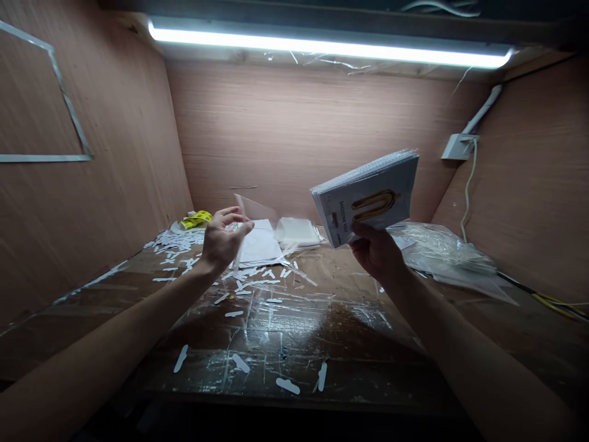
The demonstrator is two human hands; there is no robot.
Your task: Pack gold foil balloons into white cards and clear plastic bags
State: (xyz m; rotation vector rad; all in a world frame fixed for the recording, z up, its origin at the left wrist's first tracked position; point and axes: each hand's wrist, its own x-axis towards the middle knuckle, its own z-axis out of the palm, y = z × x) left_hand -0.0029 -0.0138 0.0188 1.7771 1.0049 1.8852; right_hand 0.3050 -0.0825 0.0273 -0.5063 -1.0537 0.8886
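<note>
My right hand (pixel 375 248) grips a stack of foil balloon packs (pixel 368 196), raised and tilted above the table. The front pack shows a gold U-shaped balloon and sideways print. My left hand (pixel 225 236) pinches a clear plastic bag (pixel 255 210) between thumb and fingers, and its film hangs down beside the hand. Behind that bag lie white sheets (pixel 262 242) on the table. A pile of clear bags (pixel 298 233) rests between the two hands, toward the back wall.
Small white paper cutouts (pixel 172 239) are heaped at the left back; several more lie scattered along the dark table (pixel 304 331). A yellow label roll (pixel 196 220) sits by the heap. At right are plastic bags (pixel 446 252) and cables. A lit tube (pixel 322 46) hangs overhead.
</note>
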